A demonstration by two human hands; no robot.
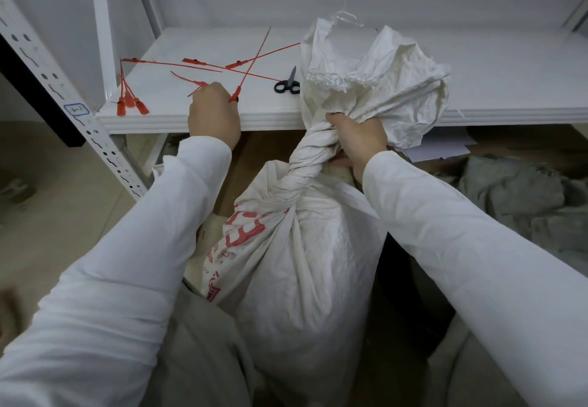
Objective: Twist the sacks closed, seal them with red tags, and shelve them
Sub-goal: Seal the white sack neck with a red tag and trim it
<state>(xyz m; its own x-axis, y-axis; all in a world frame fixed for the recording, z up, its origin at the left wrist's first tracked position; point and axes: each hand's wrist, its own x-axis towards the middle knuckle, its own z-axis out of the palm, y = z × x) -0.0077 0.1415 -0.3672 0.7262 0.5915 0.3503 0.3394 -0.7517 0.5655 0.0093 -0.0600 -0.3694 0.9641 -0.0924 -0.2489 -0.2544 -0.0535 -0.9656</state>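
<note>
- The sack (302, 263) stands between the white sleeves (133, 263), just below the shelf (477, 88).
- Its twisted neck (302, 165) is gripped by the right hand (359, 139), fingers curled tight; that grip should be held firm so the twist is not lost.
- A red tag (187, 79) is pinched on the shelf by the left hand (213, 117); it is best looped low around the twist.

White sack (305, 247), red print; red tags (203, 64); black-handled scissors (288, 84).

Left hand (213, 115), right hand (359, 138) — both curled.
</note>
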